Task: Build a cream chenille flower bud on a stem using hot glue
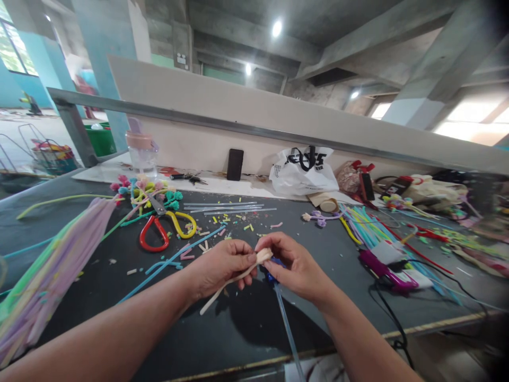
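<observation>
Cream pipe cleaner (263,257): your left hand (225,265) and right hand (298,268) pinch it, fingers closed, tail trailing below; slackening could let its bunched end unravel.

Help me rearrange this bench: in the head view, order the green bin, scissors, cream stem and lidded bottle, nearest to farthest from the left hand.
1. Cream stem: pinched in the left hand.
2. Scissors: on the table, left of the hand.
3. Lidded bottle: table's back left.
4. Green bin: beyond the table, farther left.
</observation>
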The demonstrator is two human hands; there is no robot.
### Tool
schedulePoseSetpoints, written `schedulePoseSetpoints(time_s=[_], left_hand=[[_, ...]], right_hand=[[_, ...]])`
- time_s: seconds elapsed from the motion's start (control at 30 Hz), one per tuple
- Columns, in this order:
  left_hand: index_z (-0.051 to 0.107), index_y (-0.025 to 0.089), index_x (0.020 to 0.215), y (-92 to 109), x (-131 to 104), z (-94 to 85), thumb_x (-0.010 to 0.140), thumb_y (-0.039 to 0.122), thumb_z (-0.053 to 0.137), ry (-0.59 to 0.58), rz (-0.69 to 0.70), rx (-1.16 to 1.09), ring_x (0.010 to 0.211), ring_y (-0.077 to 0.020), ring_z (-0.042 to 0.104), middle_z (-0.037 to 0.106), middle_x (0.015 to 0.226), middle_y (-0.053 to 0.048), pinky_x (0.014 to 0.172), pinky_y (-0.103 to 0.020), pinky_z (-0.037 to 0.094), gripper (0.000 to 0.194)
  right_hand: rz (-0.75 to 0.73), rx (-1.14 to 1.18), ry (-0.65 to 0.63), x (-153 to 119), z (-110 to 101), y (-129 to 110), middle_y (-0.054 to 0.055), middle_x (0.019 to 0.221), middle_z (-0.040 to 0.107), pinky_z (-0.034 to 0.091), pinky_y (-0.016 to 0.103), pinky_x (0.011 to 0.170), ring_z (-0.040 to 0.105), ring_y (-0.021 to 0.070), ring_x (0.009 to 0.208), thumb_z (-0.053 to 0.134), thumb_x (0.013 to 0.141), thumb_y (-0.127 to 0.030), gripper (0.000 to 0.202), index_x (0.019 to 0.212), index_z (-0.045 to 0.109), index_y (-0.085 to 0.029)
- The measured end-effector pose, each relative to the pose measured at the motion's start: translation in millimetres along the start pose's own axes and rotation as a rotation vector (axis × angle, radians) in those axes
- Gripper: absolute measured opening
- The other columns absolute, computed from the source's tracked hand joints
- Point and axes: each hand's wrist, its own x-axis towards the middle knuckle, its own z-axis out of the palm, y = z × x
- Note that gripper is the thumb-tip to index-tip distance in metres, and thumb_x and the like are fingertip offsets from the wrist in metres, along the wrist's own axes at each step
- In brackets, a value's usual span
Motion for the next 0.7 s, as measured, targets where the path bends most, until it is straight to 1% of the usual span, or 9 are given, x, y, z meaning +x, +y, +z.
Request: schedulePoseSetpoints(time_s=[0.13, 0.23, 0.33, 0.5, 0.57, 0.63, 0.7], left_hand=[[0.054, 0.014, 0.076, -2, 1, -2.3, 0.07, 0.036, 0.069, 0.027, 0.042, 0.026, 0.049, -0.0066, 0.054, 0.058, 0.063, 0.001, 0.046, -0.016, 0.041, 0.027], [0.054, 0.014, 0.077, -2, 1, -2.5, 0.071, 0.036, 0.069, 0.01, 0.056, 0.014, 0.05, -0.0068, 0.054, 0.058, 0.063, 0.001, 0.047, -0.016, 0.042, 0.026], [0.054, 0.015, 0.079, -1, 1, -1.7, 0.071, 0.037, 0.068, -0.005, 0.036, 0.012, 0.049, -0.0066, 0.053, 0.058, 0.063, 0.001, 0.046, -0.016, 0.041, 0.027], [0.055, 0.013, 0.075, -1, 0, 0.3, 0.071, 0.036, 0.069, -0.027, 0.019, 0.016, 0.045, -0.0053, 0.049, 0.056, 0.059, 0.002, 0.042, -0.015, 0.037, 0.027], [0.055, 0.013, 0.074, 0, -1, 1.4, 0.071, 0.035, 0.069, -0.053, 0.037, -0.023, 0.045, -0.0045, 0.047, 0.055, 0.059, 0.002, 0.041, -0.014, 0.033, 0.027], [0.054, 0.013, 0.073, 2, -2, 1.9, 0.073, 0.035, 0.068, -0.077, 0.024, -0.09, 0.044, -0.0035, 0.045, 0.054, 0.06, 0.002, 0.04, -0.013, 0.03, 0.026], [0.054, 0.013, 0.075, 5, -2, 1.3, 0.074, 0.033, 0.067, -0.094, -0.023, -0.168, 0.043, -0.0024, 0.044, 0.054, 0.061, 0.001, 0.039, -0.012, 0.026, 0.025]], right_hand=[[0.026, 0.076, -0.03, 0, -2, 0, 0.002, 0.088, 0.054, 0.046, 0.027, 0.071, 0.055, 0.0138, 0.078, 0.056, 0.076, -0.017, 0.027, 0.102, 0.049, -0.019], [0.038, 0.063, -0.006, 1, -2, 2, 0.002, 0.084, 0.054, 0.045, 0.025, 0.066, 0.053, 0.0126, 0.073, 0.057, 0.079, -0.022, 0.022, 0.099, 0.052, -0.019], [0.05, 0.04, 0.02, 2, -1, 5, 0.002, 0.082, 0.054, 0.043, 0.023, 0.06, 0.051, 0.0116, 0.069, 0.059, 0.079, -0.027, 0.019, 0.096, 0.054, -0.018], [0.067, 0.026, 0.053, 3, 2, 5, -0.001, 0.076, 0.052, 0.043, 0.023, 0.061, 0.05, 0.0104, 0.066, 0.061, 0.078, -0.029, 0.019, 0.093, 0.056, -0.018], [0.081, 0.106, 0.047, 3, 0, 3, 0.001, 0.083, 0.055, 0.044, 0.023, 0.062, 0.052, 0.011, 0.069, 0.064, 0.076, -0.032, 0.027, 0.097, 0.054, -0.018], [0.075, 0.216, 0.05, 4, -4, 2, 0.004, 0.095, 0.056, 0.045, 0.024, 0.062, 0.055, 0.012, 0.073, 0.064, 0.075, -0.037, 0.037, 0.105, 0.051, -0.019], [0.077, 0.282, 0.119, 5, -10, 2, 0.006, 0.101, 0.057, 0.046, 0.025, 0.062, 0.056, 0.0117, 0.071, 0.061, 0.077, -0.042, 0.041, 0.11, 0.048, -0.02]])
